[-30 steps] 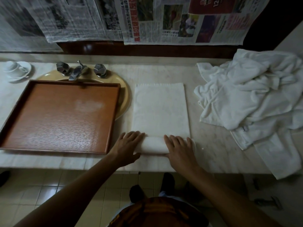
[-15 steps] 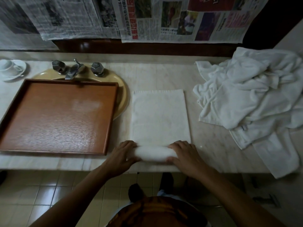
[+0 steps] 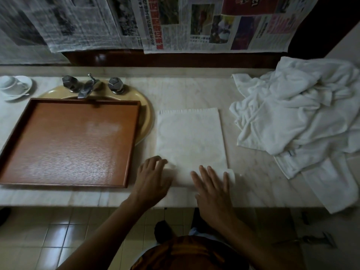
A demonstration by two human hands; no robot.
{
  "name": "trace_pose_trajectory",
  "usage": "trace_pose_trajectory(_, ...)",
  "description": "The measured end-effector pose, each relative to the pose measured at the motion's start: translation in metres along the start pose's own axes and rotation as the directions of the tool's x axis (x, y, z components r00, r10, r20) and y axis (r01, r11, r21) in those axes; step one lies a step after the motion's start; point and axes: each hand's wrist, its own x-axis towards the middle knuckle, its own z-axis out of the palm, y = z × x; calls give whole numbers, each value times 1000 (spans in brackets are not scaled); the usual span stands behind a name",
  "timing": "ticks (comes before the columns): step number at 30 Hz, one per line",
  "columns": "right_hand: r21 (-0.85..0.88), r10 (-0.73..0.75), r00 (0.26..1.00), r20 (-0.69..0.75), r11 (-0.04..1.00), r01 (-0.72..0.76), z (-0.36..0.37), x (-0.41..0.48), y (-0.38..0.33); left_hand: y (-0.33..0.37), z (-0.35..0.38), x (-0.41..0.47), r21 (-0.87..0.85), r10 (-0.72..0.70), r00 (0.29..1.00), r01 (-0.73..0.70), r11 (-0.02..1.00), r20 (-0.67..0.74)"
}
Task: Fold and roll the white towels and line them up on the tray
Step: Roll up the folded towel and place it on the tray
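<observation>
White towel, folded into a long strip, lies flat on the marble desk, running from the near edge towards the wall. It sits between the tray on its left and a loose pile of towels on its right, touching neither. Its near end is wound into a short roll lying across the strip, and the roll's right end pokes out past the strip's edge.

Both hands rest on top of that roll. The left hand covers its left end, palm down, fingers laid close together and pointing away from the person; it is slightly blurred. The right hand lies flat over the right half, its fingers straight and a little spread, pressing down on the cloth. Neither hand curls round the roll.

The brown wooden tray sits partly over a beige oval sink, with its near edge close to the front of the desk; no towels lie on it. Behind it stand a metal tap and two faceted knobs. A white cup on a saucer stands at the far left of the desk. The pile fills the right end of the desk, and one piece hangs over the front edge. Newspaper sheets hang on the wall above. Below the desk are pale floor tiles and the person's patterned orange clothing.
</observation>
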Motion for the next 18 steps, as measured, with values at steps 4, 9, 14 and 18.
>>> trace_pose_trajectory(4, -8, -3, 1000, -10, 1000, 3, 0, 11, 6, 39, 27, -19, 131, 221, 967, -238, 962, 129)
trace_pose_trajectory(9, -31, -3, 1000, -1, 1000, 3, -8, 37, 11, 37, 40, -1, 269, 217, 967, -245, 931, 131)
trace_pose_trajectory(14, -79, -27, 998, 52, 996, 32, -19, 66, 24, 17, 10, 47, 252, 174, 964, -223, 942, 202)
trace_pose_trajectory(18, -72, -95, 985, 146, 992, 107, -31, 71, 32, -19, -7, 48, 199, 155, 952, -210, 957, 263)
